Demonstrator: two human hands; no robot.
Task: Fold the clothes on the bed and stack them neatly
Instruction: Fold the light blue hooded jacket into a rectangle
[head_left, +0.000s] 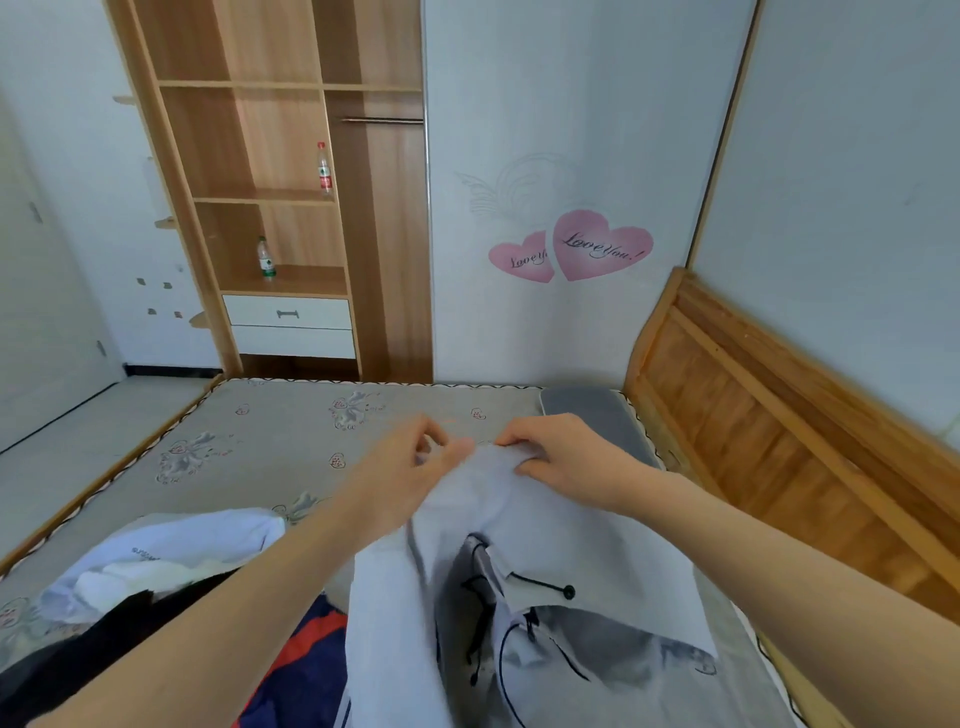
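Note:
I hold a pale grey-blue garment (524, 561) with black cord fastenings up over the bed. My right hand (556, 457) pinches its top edge between thumb and fingers. My left hand (415, 462) grips the same edge just to the left, its fingers curled into the cloth. The garment hangs down between my forearms toward me. A heap of unfolded clothes lies at the lower left: a white piece (171, 551), a black one (104, 639) and a navy-and-red one (306, 654).
The patterned grey mattress (249, 441) stretches ahead, with a grey pillow (597, 415) at its far right corner. A wooden headboard (769, 431) runs along the right. An open wooden wardrobe (280, 208) with two bottles stands beyond the bed.

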